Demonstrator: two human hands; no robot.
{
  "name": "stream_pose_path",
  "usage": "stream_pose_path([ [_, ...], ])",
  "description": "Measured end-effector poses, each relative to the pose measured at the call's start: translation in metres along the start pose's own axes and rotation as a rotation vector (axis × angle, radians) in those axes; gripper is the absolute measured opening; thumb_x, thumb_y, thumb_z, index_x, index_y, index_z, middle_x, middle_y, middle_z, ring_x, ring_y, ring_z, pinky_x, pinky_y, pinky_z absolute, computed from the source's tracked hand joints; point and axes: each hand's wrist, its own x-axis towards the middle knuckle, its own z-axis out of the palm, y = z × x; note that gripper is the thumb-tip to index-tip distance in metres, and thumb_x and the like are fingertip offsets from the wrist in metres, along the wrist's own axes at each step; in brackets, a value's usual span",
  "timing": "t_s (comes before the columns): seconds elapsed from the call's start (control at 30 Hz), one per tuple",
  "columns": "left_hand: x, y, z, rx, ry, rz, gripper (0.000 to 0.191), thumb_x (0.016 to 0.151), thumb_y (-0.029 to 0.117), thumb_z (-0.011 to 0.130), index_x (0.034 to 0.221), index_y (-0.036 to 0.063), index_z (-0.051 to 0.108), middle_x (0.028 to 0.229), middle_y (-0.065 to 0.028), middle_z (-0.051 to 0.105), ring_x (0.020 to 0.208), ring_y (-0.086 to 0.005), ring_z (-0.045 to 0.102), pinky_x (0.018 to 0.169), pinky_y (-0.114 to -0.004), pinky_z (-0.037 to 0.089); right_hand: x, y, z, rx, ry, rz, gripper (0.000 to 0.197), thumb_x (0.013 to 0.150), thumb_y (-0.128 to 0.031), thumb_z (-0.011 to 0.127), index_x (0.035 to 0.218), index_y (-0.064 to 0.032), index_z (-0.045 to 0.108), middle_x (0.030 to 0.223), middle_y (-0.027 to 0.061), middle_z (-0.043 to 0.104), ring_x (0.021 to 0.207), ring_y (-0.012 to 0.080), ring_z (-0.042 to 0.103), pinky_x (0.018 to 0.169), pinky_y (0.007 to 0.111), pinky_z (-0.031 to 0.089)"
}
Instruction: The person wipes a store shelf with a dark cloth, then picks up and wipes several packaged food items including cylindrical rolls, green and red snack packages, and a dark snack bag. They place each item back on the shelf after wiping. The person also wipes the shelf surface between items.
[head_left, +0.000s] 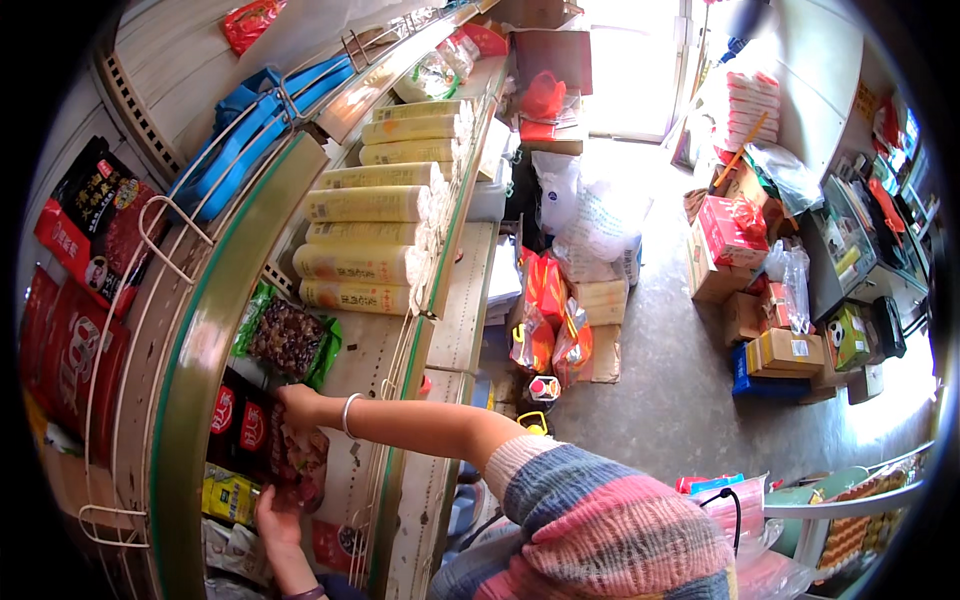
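Observation:
My right hand, a silver bangle on its wrist, grips the upper edge of a dark red food packet with a food picture, on a metal shelf. My left hand is at the packet's lower end, palm partly showing; its fingers are partly hidden, so I cannot tell whether it holds the packet. Black packets with red emblems lie just left of it. Above my right hand is a green-edged bag of dark dried food. A yellow packet lies beside my left hand.
Several yellow-wrapped rolls line the same shelf. A higher shelf edge with wire guards juts out at left, near my hands. White sacks and red bags stand on the floor. Cardboard boxes are stacked at right.

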Motion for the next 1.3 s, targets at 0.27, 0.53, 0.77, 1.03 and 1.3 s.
stream_pose_path([
  [0.27,-0.018,0.011,-0.027,-0.108,-0.178,-0.005,0.035,0.085,0.016,0.055,0.117,0.0021,0.053,0.108,-0.0102,0.061,0.094,-0.0243,0.059,0.081,-0.038,0.049,-0.031,-0.034,-0.008,0.903,0.008,-0.033,0.055,0.068,0.001,0.061,0.122,0.0054,0.050,0.102,0.0154,0.061,0.090,0.0207,0.059,0.076,0.031,0.049],
  [0.53,-0.187,0.041,0.009,0.141,-0.007,0.369,0.045,0.081,0.013,0.052,0.123,-0.0021,0.046,0.115,-0.0135,0.053,0.103,-0.0272,0.051,0.087,-0.038,0.043,-0.094,-0.098,0.039,0.983,-0.216,0.049,0.058,0.073,-0.003,0.063,0.127,0.0050,0.043,0.108,0.0151,0.059,0.093,0.0178,0.057,0.078,0.029,0.048],
  [0.77,-0.287,0.023,-0.135,0.059,0.297,0.488,0.043,0.088,0.010,0.045,0.129,-0.0018,0.043,0.124,-0.0134,0.052,0.113,-0.0231,0.051,0.096,-0.036,0.041,-0.148,-0.178,0.136,0.733,-0.663,-0.101,0.043,0.079,-0.003,0.059,0.119,0.0035,0.049,0.108,0.0139,0.060,0.093,0.0194,0.058,0.080,0.032,0.048],
  [1.03,-0.417,0.027,-0.224,-0.078,0.549,0.631,0.045,0.084,0.007,0.056,0.128,0.0028,0.049,0.118,-0.0071,0.054,0.108,-0.0137,0.050,0.092,-0.027,0.038,-0.194,-0.280,0.245,0.816,-0.859,-0.191,0.042,0.079,0.006,0.054,0.121,0.0037,0.046,0.107,0.0085,0.059,0.090,0.0139,0.055,0.079,0.027,0.045],
  [1.3,-0.429,0.016,-0.277,0.069,0.837,0.716,0.034,0.085,0.009,0.056,0.119,0.0042,0.057,0.119,-0.0077,0.056,0.107,-0.0168,0.052,0.093,-0.029,0.039,-0.178,-0.301,0.361,0.732,-0.871,-0.512,0.045,0.078,-0.002,0.062,0.121,-0.0012,0.049,0.120,0.0164,0.055,0.108,0.0276,0.053,0.089,0.036,0.045],
])
